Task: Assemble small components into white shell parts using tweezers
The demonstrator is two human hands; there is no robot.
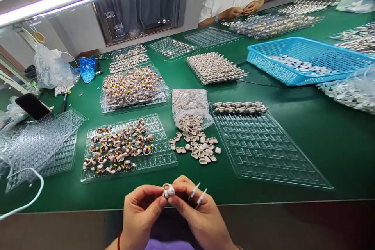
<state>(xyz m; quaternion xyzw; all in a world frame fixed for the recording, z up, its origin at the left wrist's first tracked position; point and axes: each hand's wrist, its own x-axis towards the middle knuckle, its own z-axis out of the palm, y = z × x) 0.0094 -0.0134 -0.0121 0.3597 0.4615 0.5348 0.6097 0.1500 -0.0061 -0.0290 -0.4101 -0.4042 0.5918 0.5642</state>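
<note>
Close to the table's front edge, a small whitish earbud part (168,190) is pinched between my two hands. My left hand (140,209) grips it from the left with thumb and index finger. From the other side, the fingertips of my right hand (200,213) close on it too. A pair of tweezers (197,194) with white tips is tucked in my right hand, tips pointing up and right. Ahead to the left, a clear tray (155,160) carries many similar earbud parts with yellow and red bits. Small beige shells (202,150) spill from a plastic bag (190,99) straight ahead.
A clear tray (269,152) at right has filled rows along its back edge. Behind stand loaded tray stacks (131,86) and a blue basket (295,78) of parts. Empty trays (43,140) and a phone (32,106) lie left. A person (234,0) works across the table.
</note>
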